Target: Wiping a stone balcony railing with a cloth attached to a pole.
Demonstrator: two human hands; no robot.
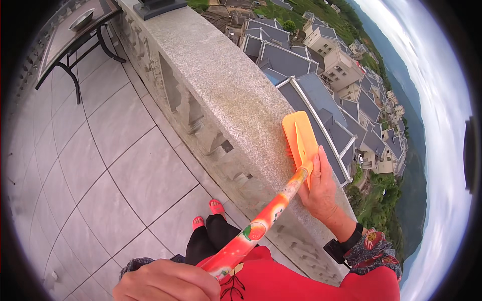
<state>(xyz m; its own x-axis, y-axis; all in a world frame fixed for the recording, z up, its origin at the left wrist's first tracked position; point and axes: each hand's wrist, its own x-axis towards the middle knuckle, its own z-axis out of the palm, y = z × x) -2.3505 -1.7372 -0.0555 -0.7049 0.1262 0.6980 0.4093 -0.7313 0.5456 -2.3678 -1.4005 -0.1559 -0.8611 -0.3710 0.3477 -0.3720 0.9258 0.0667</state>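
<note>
An orange plastic broom head (301,131) with reddish bristles rests against the top of a granite balustrade rail (229,75). My right hand (322,188) grips the near end of this head, close to where the handle joins it. From there the broom's red, fruit-patterned handle (260,225) slants down across my body. My left hand (169,280) is closed around the handle's lower part at the bottom of the picture. The handle's end is hidden by that hand. Most of the bristles are hidden behind the orange plastic.
Stone balusters (188,113) stand beneath the rail. Grey floor tiles (139,165) lie to the left, under my pink sandals (216,207). A table (62,41) with curved metal legs holds a metal bowl (81,19). Beyond the rail, roofs (290,60) lie far below.
</note>
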